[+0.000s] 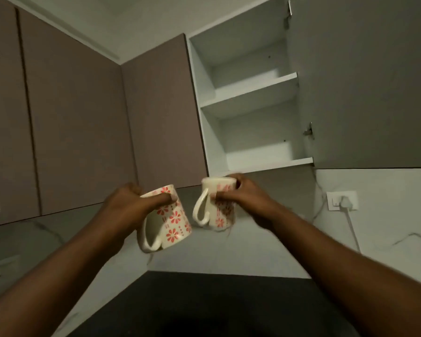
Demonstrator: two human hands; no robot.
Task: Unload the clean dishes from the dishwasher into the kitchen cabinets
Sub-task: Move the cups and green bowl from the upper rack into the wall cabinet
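Two cream ceramic mugs printed with red-orange flowers are held up in the air, side by side and just apart, below an open wall cabinet; the left mug is tilted, its handle low and toward the viewer, and the left hand grips it around the upper body, thumb across the front; the right mug appears to be held bottom-up, its looped handle facing the left mug, and the right hand wraps it from the right side, fingers curled over the top and thumb pressed on the front; both bare forearms reach up from the lower corners; just above the right hand is the white cabinet interior with its shelves, its grey door swung open to the right; above the left hand run closed taupe cabinet doors; right of the right hand, a white wall socket with a plug and cord sits on pale marbled wall; below both hands lies a dark countertop.
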